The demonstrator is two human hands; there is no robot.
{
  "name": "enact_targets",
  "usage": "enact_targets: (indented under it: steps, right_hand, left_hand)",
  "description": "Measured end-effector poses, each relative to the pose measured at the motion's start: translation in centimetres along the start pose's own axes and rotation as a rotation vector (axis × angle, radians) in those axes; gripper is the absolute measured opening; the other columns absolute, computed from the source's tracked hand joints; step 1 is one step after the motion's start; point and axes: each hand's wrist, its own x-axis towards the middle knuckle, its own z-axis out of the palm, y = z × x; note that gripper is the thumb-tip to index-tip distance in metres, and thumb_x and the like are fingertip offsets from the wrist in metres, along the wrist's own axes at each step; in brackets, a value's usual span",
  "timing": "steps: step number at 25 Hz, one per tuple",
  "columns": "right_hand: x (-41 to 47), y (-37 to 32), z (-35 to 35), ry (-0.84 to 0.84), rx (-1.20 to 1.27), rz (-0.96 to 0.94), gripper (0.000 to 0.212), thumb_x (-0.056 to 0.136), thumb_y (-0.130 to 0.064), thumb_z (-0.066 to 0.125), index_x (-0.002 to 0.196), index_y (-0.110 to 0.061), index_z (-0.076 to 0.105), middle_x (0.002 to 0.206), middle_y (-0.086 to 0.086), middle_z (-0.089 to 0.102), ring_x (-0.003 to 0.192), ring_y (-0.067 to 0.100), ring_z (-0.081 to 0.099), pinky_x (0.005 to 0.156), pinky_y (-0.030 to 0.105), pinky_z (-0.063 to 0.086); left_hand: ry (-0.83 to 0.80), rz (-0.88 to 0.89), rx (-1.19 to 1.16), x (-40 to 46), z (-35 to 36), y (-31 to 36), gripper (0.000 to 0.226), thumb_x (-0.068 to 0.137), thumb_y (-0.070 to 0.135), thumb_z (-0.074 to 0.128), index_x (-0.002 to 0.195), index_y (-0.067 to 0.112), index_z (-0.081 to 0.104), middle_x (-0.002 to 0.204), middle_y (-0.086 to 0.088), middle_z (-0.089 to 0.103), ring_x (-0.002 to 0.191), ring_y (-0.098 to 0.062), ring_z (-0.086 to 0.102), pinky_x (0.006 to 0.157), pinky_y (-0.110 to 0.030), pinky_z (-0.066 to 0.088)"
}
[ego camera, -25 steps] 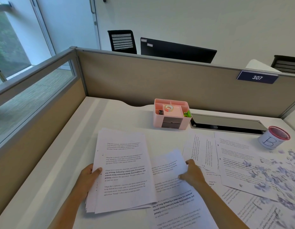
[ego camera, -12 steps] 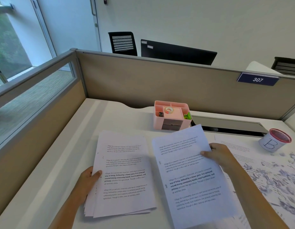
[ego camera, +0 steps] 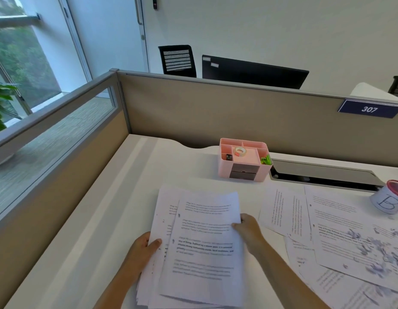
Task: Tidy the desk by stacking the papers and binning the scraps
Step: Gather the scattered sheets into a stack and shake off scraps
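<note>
**Top sheet held askew over the stack**

The right hand (ego camera: 247, 230) pinches the right edge of the top sheet (ego camera: 207, 241), thumb on the printed face and fingers curled beneath it. The left hand (ego camera: 142, 248) grips the left edge of the stack (ego camera: 157, 270), thumb pressed on top, the other fingers hidden under the pages. The sheet lies over the stack but offset to the right and slightly turned, so its edges do not line up.

Released like this, it would likely sit crooked and the pile could fan out; the lower pages already splay at the near edge. A loose left grip could let them slide on the desk (ego camera: 100, 253).

Further right, several loose papers (ego camera: 336, 233) overlap, with scraps (ego camera: 371, 248) strewn over them. Lifting those pages carelessly would probably scatter the scraps. The cup marked B (ego camera: 388, 202) stands at the far right; a wide sweep might knock it.
</note>
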Motion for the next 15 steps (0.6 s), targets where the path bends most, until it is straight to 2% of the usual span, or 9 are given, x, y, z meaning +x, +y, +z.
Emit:
enact_targets:
  steps: [3,5,7,9,12,15]
  right_hand:
    - [-0.7,0.7,2.5,-0.021,-0.025,-0.028,0.018,0.086,0.001,0.049,0.1,-0.002,0.061,0.101,0.016,0.066,0.086,0.029,0.065,0.071,0.036,0.052]
    - [-0.8,1.2,2.9,0.001,-0.063,-0.074,0.014,0.084,0.0,0.05,0.093,-0.001,0.06,0.099,0.019,0.063,0.079,0.025,0.058,0.066,0.031,0.044]
    - [-0.6,1.8,2.4,0.057,-0.187,-0.104,0.014,0.084,-0.005,0.053,0.095,-0.003,0.059,0.109,0.018,0.054,0.096,0.028,0.051,0.076,0.03,0.037]
    - [-0.6,2.6,1.4,0.097,-0.313,-0.087,0.034,0.086,-0.014,0.056,0.12,-0.01,0.055,0.126,0.01,0.042,0.119,0.034,0.038,0.087,0.031,0.033]
    - [-0.9,4.2,-1.2,0.26,-0.514,-0.127,0.059,0.089,-0.025,0.058,0.142,-0.013,0.036,0.146,0.01,0.03,0.134,0.035,0.027,0.104,0.041,0.035]
    - [-0.7,6.0,-4.4,0.343,-0.791,-0.11,0.071,0.096,-0.045,0.043,0.15,-0.008,0.015,0.159,0.015,0.009,0.147,0.034,0.007,0.117,0.046,0.018]
  left_hand:
    - [-0.071,-0.018,-0.029,-0.1,0.7,0.5,0.025,0.092,0.029,0.062,0.11,0.012,0.065,0.105,-0.007,0.074,0.095,-0.027,0.071,0.088,-0.049,0.055]
    - [-0.117,0.007,0.003,-0.1,1.3,0.7,0.033,0.086,0.029,0.069,0.113,0.012,0.062,0.106,-0.007,0.074,0.094,-0.027,0.071,0.086,-0.049,0.056]
    - [-0.122,0.047,0.055,-0.2,1.8,0.7,0.035,0.085,0.025,0.07,0.116,0.013,0.06,0.108,-0.006,0.073,0.095,-0.026,0.071,0.086,-0.05,0.056]
    - [-0.092,0.083,0.104,-0.1,2.2,0.5,0.032,0.087,0.025,0.068,0.116,0.016,0.059,0.109,-0.003,0.072,0.096,-0.023,0.07,0.088,-0.048,0.055]
    - [-0.056,0.102,0.132,-0.3,2.3,0.3,0.029,0.088,0.026,0.066,0.116,0.02,0.059,0.108,0.0,0.071,0.095,-0.02,0.07,0.086,-0.045,0.056]
    - [-0.048,0.094,0.111,-0.6,2.3,-0.1,0.029,0.089,0.028,0.065,0.116,0.02,0.059,0.108,0.0,0.071,0.094,-0.021,0.07,0.085,-0.046,0.057]
